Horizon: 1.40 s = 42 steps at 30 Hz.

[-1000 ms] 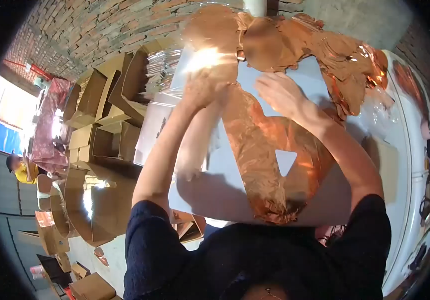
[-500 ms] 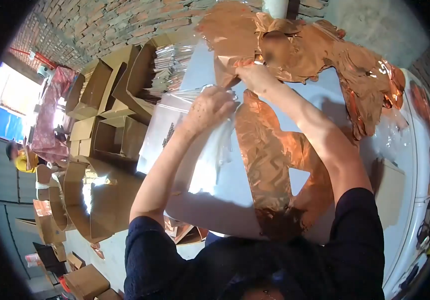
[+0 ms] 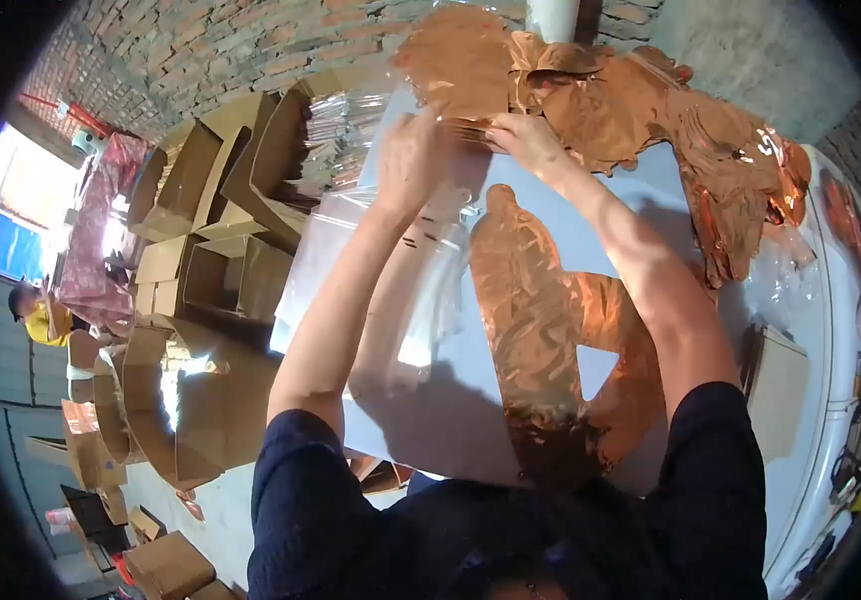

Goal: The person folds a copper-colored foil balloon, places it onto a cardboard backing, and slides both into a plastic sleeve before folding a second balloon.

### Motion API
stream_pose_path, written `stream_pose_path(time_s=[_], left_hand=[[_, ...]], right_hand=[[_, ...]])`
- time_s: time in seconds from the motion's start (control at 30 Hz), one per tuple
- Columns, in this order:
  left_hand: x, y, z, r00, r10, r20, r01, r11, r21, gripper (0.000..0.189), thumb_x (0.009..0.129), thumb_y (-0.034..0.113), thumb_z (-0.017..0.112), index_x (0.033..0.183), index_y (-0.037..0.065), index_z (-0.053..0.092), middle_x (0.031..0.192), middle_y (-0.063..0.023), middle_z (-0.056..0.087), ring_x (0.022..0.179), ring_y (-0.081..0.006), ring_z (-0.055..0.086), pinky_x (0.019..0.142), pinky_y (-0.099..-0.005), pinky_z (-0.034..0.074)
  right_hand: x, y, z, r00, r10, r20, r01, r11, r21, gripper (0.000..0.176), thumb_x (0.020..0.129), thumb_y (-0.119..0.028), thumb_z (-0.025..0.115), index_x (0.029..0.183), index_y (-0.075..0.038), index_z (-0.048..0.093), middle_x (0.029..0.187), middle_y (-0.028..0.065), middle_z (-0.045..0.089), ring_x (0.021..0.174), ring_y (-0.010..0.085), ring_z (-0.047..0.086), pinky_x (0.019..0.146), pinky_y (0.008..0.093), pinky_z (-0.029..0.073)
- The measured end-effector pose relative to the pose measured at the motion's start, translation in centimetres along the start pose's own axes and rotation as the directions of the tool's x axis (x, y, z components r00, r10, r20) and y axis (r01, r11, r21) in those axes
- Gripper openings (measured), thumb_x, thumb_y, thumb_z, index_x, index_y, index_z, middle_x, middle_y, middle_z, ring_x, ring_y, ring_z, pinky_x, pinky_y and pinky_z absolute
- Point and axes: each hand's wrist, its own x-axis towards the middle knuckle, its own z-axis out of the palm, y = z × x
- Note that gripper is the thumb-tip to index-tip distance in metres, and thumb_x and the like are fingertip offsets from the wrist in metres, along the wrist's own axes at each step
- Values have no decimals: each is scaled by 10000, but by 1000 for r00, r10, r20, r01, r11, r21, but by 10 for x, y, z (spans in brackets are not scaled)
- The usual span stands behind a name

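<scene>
left hand is clamped on a clear plastic bag, right hand pinching a folded copper foil balloon at the white table's far edge, right beside the foil pile

Glossy, crinkled copper foil, clear shiny plastic bag, smooth white tabletop, matt cardboard boxes

Fingertips lost among the foil
The left hand looked hazy behind clear plastic; fingertips of the right hand hid under the copper foil pile, itself cut off at the top edge.
</scene>
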Motion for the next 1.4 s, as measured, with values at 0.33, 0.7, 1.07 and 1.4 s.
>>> stream_pose_path(time_s=[0.33, 0.7, 1.07, 1.4], left_hand=[[33, -19, 26, 912, -258, 320, 334, 919, -211, 214, 904, 225, 781, 1013, 41, 765, 958, -126, 753, 823, -216, 717, 770, -325, 568], [116, -65, 12, 870, -472, -139, 219, 625, -750, 378, 976, 312, 692, 1036, -61, 710, 917, -115, 743, 797, -152, 665, 704, -317, 527], [174, -73, 6, 930, -342, -134, 19, 410, -912, 222, 1014, 185, 678, 1056, -33, 668, 1030, -67, 696, 935, -123, 654, 898, -285, 545], [168, -60, -14, 905, -391, -167, 79, 540, -838, 242, 1005, 162, 689, 1073, -70, 682, 1050, -103, 718, 973, -142, 680, 925, -277, 547]], right_hand=[[4, -14, -10, 997, 70, 17, -72, 980, 187, 203, 894, -174, 770, 931, -19, 644, 799, 68, 656, 712, 148, 613, 651, 338, 502], [20, 34, -22, 951, -294, -93, 248, 908, -338, 390, 844, -262, 791, 1166, -81, 667, 1122, 105, 701, 1110, 317, 644, 967, 455, 489], [28, 32, -8, 975, -139, 173, 215, 784, -582, 447, 908, -324, 720, 1298, -125, 633, 1351, 65, 631, 1392, 263, 480, 1141, 479, 347], [36, 39, 4, 924, -376, 66, 340, 733, -589, 176, 861, -268, 738, 932, -110, 708, 1001, 65, 731, 1043, 251, 669, 947, 431, 459]])
